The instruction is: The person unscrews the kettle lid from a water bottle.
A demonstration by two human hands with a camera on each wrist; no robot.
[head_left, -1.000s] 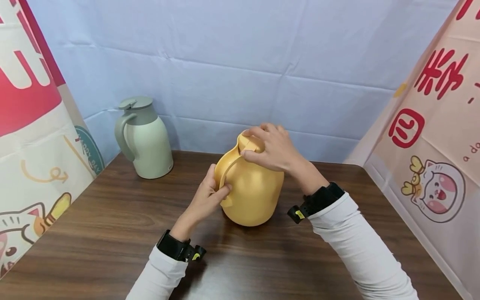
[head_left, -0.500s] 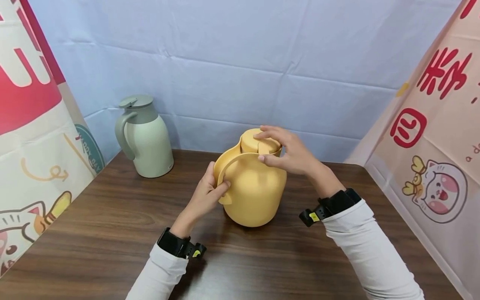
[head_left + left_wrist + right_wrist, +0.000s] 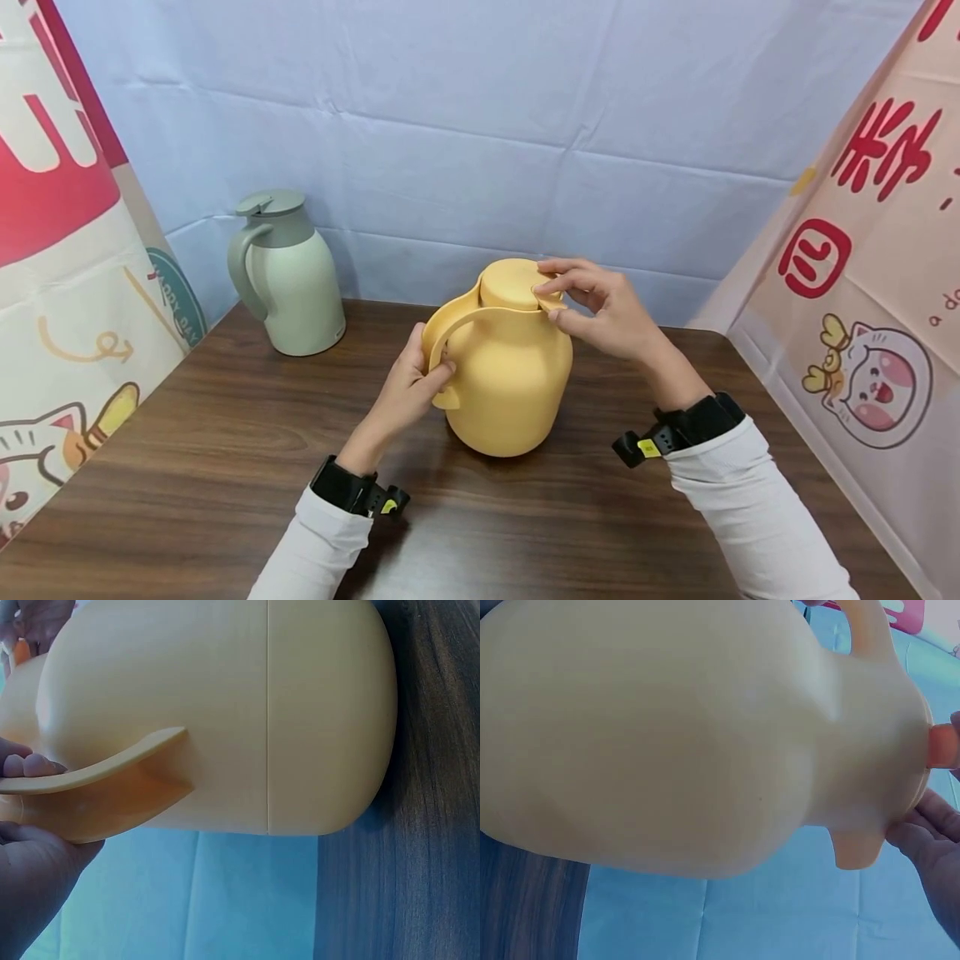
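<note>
A yellow jug stands upright in the middle of the brown table. My left hand grips its curved handle from the left, fingers wrapped round it. My right hand pinches the right edge of the yellow lid with thumb and fingertips. In the left wrist view the jug body fills the picture and my left hand holds the handle. The right wrist view shows the jug close up, with my right hand at its lid end.
A pale green jug with a grey-green lid stands at the table's back left corner. Blue cloth hangs behind, and printed cloth walls close off both sides.
My right hand has swung round the lid from its left side to its right edge, the wrist moving right and nearer to me. The left hand stays on the handle.
</note>
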